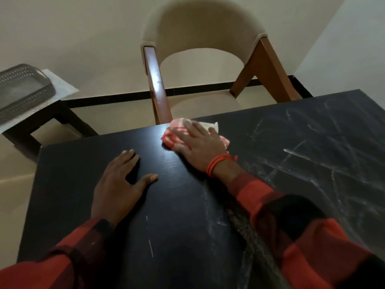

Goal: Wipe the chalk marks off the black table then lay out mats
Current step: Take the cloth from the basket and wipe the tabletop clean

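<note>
The black table (68, 184) fills the lower view. White chalk marks (308, 155) smear its right half; a few thin streaks lie near the front middle. My right hand (198, 144) presses flat, fingers straight, on a red-and-white checked cloth (173, 130) near the table's far edge. My left hand (120, 182) rests flat on the bare dark surface to the left, fingers spread. Both arms wear red and black checked sleeves; an orange thread band circles the right wrist. No mats are in view.
A beige chair with brown wooden legs (204, 65) stands just beyond the table's far edge. At the far left, a grey perforated basket (23, 88) sits on a white sheet on a small dark side table (52, 113). A pale floor surrounds them.
</note>
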